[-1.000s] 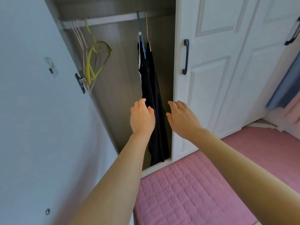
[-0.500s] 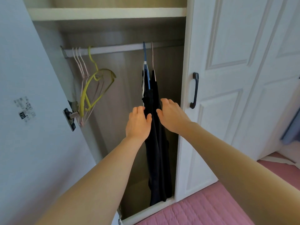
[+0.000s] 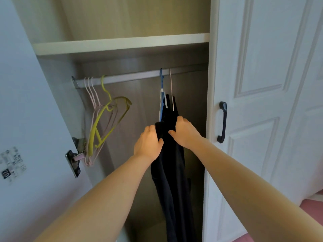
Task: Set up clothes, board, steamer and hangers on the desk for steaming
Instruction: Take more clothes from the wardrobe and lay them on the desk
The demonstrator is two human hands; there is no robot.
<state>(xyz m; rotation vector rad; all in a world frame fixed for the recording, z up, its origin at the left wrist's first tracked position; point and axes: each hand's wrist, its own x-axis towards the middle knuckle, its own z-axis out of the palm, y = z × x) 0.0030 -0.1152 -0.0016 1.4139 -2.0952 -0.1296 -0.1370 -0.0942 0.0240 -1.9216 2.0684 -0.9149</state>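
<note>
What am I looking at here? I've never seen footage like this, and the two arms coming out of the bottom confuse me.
The picture comes from a camera worn on a person's head, so the arms are the wearer's own, with no machine involved. They reach into an open wardrobe. The left hand and the right hand both grip dark clothes hanging from the rail. Empty pink and yellow hangers hang at the rail's left end. The shelf above looks bare.

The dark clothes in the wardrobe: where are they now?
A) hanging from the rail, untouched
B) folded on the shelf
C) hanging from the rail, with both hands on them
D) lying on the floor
C: the dark clothes hang from the rail, and the left hand and right hand both grip them.
</note>
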